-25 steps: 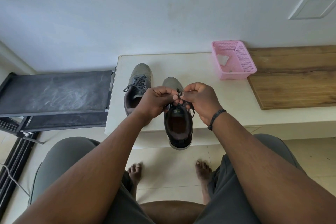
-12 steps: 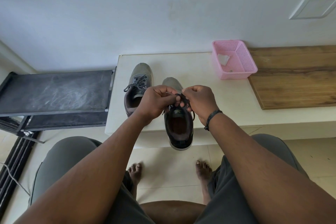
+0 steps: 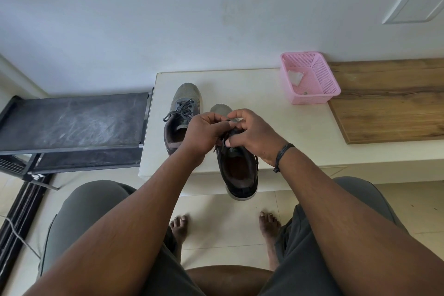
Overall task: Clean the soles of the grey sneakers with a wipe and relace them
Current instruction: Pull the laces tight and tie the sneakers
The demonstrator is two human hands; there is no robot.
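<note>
A scuffed black metal rack (image 3: pixel 72 127) stands at the left. Right of it, on the smooth cream bench (image 3: pixel 300 132), sits a grey mesh-fabric sneaker (image 3: pixel 185 106), already laced. The left hand (image 3: pixel 204 134) and right hand (image 3: pixel 254 134) meet just beside it over the second grey sneaker (image 3: pixel 240 170) (its heel overhangs the near edge), fingers curled, both pinching its dark cord lace (image 3: pixel 228 134). Far right, a pink perforated plastic basket (image 3: pixel 322 96) holds a crumpled white wipe (image 3: pixel 295 77), beside a grained wooden board (image 3: pixel 394 101).
</note>
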